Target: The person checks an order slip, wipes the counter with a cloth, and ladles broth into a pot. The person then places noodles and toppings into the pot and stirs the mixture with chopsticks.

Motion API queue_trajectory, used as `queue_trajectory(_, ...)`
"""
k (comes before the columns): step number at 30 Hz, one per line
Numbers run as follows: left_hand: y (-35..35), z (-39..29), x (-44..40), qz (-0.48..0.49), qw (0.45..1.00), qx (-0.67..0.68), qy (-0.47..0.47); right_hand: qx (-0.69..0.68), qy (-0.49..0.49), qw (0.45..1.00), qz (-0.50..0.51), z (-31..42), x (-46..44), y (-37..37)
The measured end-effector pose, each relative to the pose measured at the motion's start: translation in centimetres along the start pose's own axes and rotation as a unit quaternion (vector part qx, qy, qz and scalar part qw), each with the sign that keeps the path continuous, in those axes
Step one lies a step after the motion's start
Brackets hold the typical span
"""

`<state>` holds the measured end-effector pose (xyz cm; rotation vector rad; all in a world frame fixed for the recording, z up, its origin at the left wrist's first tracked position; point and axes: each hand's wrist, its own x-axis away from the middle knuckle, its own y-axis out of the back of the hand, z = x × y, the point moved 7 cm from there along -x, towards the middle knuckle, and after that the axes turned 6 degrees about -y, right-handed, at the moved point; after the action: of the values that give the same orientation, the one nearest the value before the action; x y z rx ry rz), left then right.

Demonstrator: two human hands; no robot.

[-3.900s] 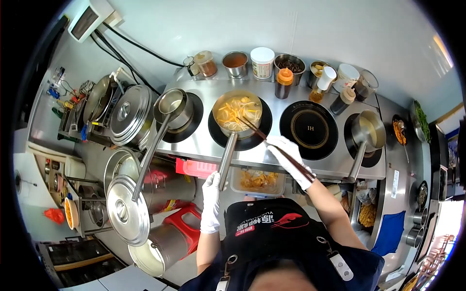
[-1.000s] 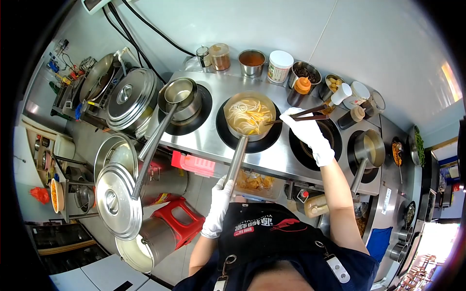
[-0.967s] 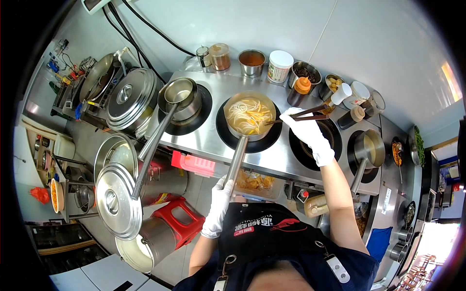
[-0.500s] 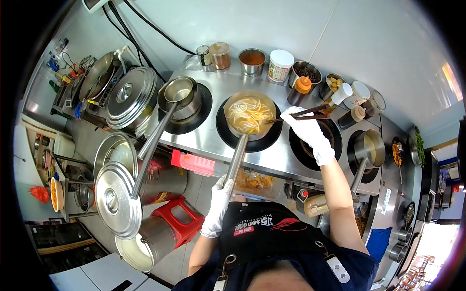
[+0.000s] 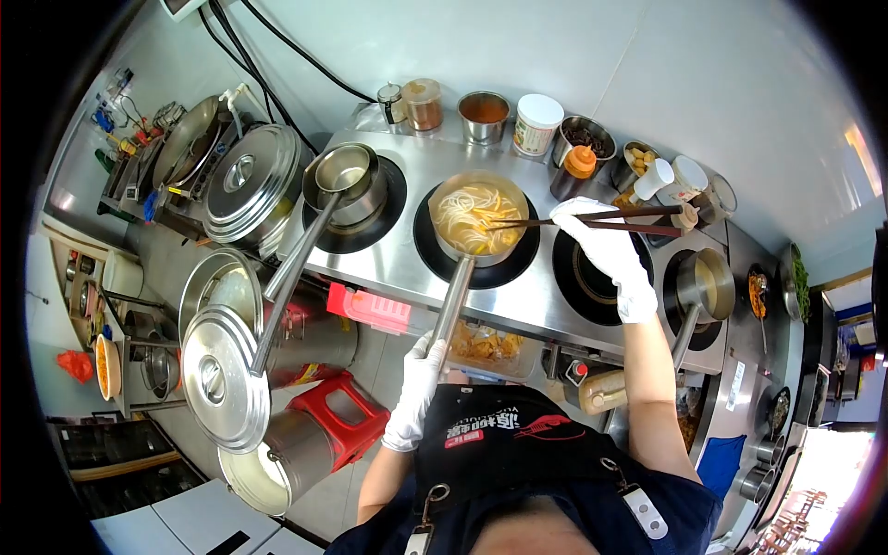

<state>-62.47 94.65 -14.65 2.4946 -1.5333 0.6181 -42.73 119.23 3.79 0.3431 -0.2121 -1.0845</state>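
My left hand [image 5: 416, 388], in a white glove, is closed around the long metal handle of a saucepan [image 5: 453, 305], which sits on a round black burner [image 5: 425, 254]. Pale noodles [image 5: 472, 208] and orange-yellow strips lie in broth inside the pan. Long dark chopsticks [image 5: 647, 212] are gripped in my white-gloved right hand [image 5: 606, 259], which is over the stove right of the pan. One chopstick reaches into the broth among the noodles; where the other's tip ends is hidden by the hand.
Left on the stove [image 5: 407, 277] are stacked pots [image 5: 356, 203] with long handles jutting forward. Another saucepan [image 5: 705, 287] stands at right. Seasoning tubs [image 5: 536, 129] and squeeze bottles [image 5: 578, 166] line the back. Lidded stockpots [image 5: 254, 185] and a red stool [image 5: 347, 416] are at left.
My right hand has shifted slightly right. The chopsticks now lie flatter, with one reaching further left into the pan, and the noodles have shifted. My left hand and the pan stay put.
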Motion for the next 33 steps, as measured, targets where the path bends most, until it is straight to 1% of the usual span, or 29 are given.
queue_trajectory(2, 0.1, 0.3, -0.2, 0.001, 1.000, 0.003, -0.003, -0.024, 0.017, 1.000, -0.010, -1.1, -0.4, -0.4)
queue_trajectory(3, 0.1, 0.4, -0.2, 0.001, 1.000, 0.004, -0.005, -0.016, 0.026, 0.999, -0.019, -2.5, -0.8, -0.7)
queue_trajectory(4, 0.1, 0.3, -0.2, 0.001, 1.000, 0.002, -0.002, 0.013, 0.013, 0.999, -0.027, -4.1, -1.3, -1.1)
queue_trajectory(6, 0.1, 0.1, 0.0, 0.001, 1.000, 0.000, 0.002, -0.006, -0.013, 1.000, -0.011, -5.9, -0.9, -2.7)
queue_trajectory(7, 0.1, 0.1, -0.1, 0.001, 1.000, 0.001, 0.000, -0.014, 0.015, 1.000, -0.003, -5.5, -0.7, -3.6)
queue_trajectory(8, 0.1, 0.2, -0.2, 0.001, 1.000, 0.003, -0.002, 0.007, 0.019, 0.999, 0.025, -5.4, -0.3, -4.2)
queue_trajectory(10, 0.1, 0.4, -0.1, 0.003, 1.000, 0.003, -0.001, -0.018, 0.036, 0.998, 0.051, -5.0, 0.1, -4.4)
queue_trajectory(12, 0.2, 0.5, -0.2, 0.006, 1.000, 0.000, 0.002, -0.027, 0.010, 1.000, 0.011, -5.8, -0.2, -3.1)
queue_trajectory(13, 0.2, 0.5, -0.2, 0.005, 1.000, 0.001, -0.002, -0.038, -0.006, 0.999, -0.005, -5.0, -0.1, -2.4)
queue_trajectory(14, 0.2, 0.5, -0.2, 0.003, 1.000, 0.003, -0.006, -0.057, 0.011, 0.998, -0.016, -5.0, -0.4, -1.7)
queue_trajectory(17, 0.2, 0.3, -0.1, 0.005, 1.000, 0.002, -0.006, -0.045, 0.071, 0.996, -0.039, -2.9, -0.9, -1.7)
queue_trajectory(18, 0.1, 0.3, -0.1, 0.008, 1.000, 0.000, -0.004, -0.022, 0.083, 0.996, -0.024, -2.9, -1.2, -2.3)
queue_trajectory(20, 0.1, 0.3, -0.2, 0.002, 1.000, -0.008, -0.005, -0.027, 0.083, 0.996, -0.011, -3.2, -1.8, -4.2)
queue_trajectory(21, 0.1, 0.3, -0.2, -0.001, 1.000, -0.012, -0.006, -0.076, 0.067, 0.995, 0.013, -3.7, -2.0, -5.3)
queue_trajectory(22, 0.1, 0.4, -0.2, -0.001, 1.000, -0.010, -0.009, -0.062, 0.061, 0.996, 0.033, -4.1, -2.4, -6.1)
queue_trajectory(24, 0.2, 0.5, -0.3, 0.001, 1.000, -0.006, -0.016, -0.075, 0.093, 0.992, 0.046, -5.1, -2.9, -7.0)
queue_trajectory(25, 0.2, 0.5, -0.3, 0.000, 1.000, -0.008, -0.016, -0.054, 0.084, 0.994, 0.049, -5.8, -3.3, -6.9)
queue_trajectory(28, 0.1, 0.4, -0.2, -0.004, 1.000, -0.007, -0.014, -0.069, 0.062, 0.996, -0.013, -7.6, -3.5, -5.2)
queue_trajectory(30, 0.0, 0.2, 0.0, -0.007, 1.000, 0.001, -0.009, -0.041, 0.053, 0.997, -0.035, -8.5, -3.0, -3.7)
queue_trajectory(32, 0.1, 0.2, 0.0, -0.006, 1.000, 0.000, -0.007, 0.006, 0.066, 0.997, -0.039, -8.1, -2.0, -2.7)
queue_trajectory(33, 0.0, 0.1, 0.0, -0.006, 1.000, -0.001, -0.007, 0.026, 0.095, 0.994, -0.038, -7.6, -1.3, -2.3)
